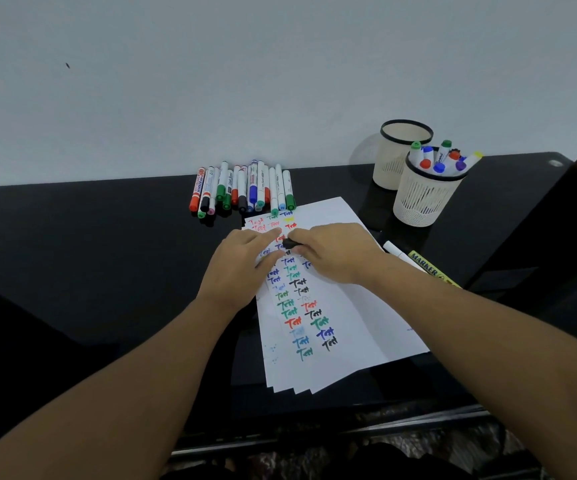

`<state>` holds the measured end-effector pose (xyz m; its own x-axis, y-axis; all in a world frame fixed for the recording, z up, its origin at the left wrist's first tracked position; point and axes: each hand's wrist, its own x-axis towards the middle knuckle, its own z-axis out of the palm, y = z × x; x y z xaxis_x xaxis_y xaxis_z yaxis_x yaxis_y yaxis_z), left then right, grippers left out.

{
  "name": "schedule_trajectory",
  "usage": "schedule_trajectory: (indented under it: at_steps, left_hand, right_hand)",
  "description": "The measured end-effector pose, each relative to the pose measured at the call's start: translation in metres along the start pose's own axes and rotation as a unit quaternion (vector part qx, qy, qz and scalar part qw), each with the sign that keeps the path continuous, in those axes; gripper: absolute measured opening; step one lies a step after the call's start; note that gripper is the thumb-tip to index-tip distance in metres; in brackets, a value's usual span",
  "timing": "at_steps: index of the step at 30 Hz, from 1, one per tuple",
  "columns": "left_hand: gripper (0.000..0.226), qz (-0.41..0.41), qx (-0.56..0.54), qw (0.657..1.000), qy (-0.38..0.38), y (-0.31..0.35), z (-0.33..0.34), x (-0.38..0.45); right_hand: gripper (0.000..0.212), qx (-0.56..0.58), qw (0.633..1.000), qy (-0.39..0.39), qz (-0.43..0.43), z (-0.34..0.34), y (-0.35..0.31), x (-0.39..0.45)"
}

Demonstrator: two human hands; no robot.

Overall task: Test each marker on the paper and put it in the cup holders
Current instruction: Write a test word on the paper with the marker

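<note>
A stack of white paper sheets [349, 306] lies on the black table, covered with coloured "Test" marks. Both my hands meet over its upper part. My left hand [245, 261] grips a white marker body, mostly hidden under the fingers. My right hand [332, 251] pinches the marker's black cap [290, 243] right against it. A pile of several markers [242, 188] lies at the back by the wall. Two cream mesh cup holders stand at the right: the near cup [422, 199] holds several markers, the far cup [389, 161] shows nothing inside.
A white marker [398, 252] and a yellow one labelled MARKER [430, 268] lie on the table right of the paper. The white wall rises directly behind the black table [107, 237]. A dark object edges in at the far right.
</note>
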<state>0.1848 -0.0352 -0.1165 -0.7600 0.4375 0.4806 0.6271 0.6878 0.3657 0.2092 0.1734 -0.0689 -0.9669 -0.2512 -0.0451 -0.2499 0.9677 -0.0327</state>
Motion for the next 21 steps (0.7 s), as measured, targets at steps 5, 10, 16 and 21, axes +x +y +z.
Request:
schedule_trajectory:
  at_steps: [5,10,16,21]
  left_hand:
    - [0.036,0.038,0.009,0.999,0.011,-0.004,0.002,0.0]
    - [0.034,0.05,0.013,0.998,0.023,-0.006,0.004,0.0]
    - [0.031,0.052,0.008,0.998,0.019,-0.006,0.003,-0.001]
    - [0.027,-0.024,-0.003,1.0,0.007,-0.001,0.001,0.001]
  right_hand:
    - [0.042,-0.029,0.999,-0.018,0.009,-0.004,-0.003,0.0]
    - [0.047,-0.064,0.998,0.011,0.015,-0.006,-0.002,0.001]
    - [0.051,-0.065,0.998,0.002,0.001,-0.008,-0.006,-0.001]
    - [0.041,0.068,0.996,0.047,0.04,-0.006,-0.004,-0.009]
